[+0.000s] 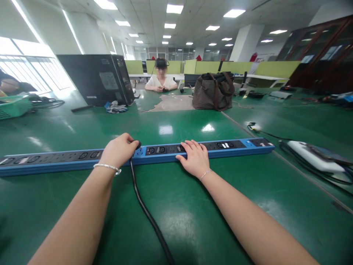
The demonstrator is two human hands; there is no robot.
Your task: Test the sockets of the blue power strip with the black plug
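Note:
A long blue power strip (158, 159) with black socket panels lies across the green table. My left hand (117, 150) is closed on a black plug (138, 144) over the strip's blue middle section. From the plug a thick black cord (146, 209) runs down the table towards me. Whether the plug's pins sit in a socket is hidden. My right hand (195, 157) lies on the strip to the right, fingers stretched over its sockets, holding nothing.
Beyond the strip stand a black computer tower (96, 79), grey gloves (116, 107) and a brown bag (213, 92). A green basket (15, 107) is far left. At right lies a white device (314, 156) with black cables. A person (160, 79) sits across the table.

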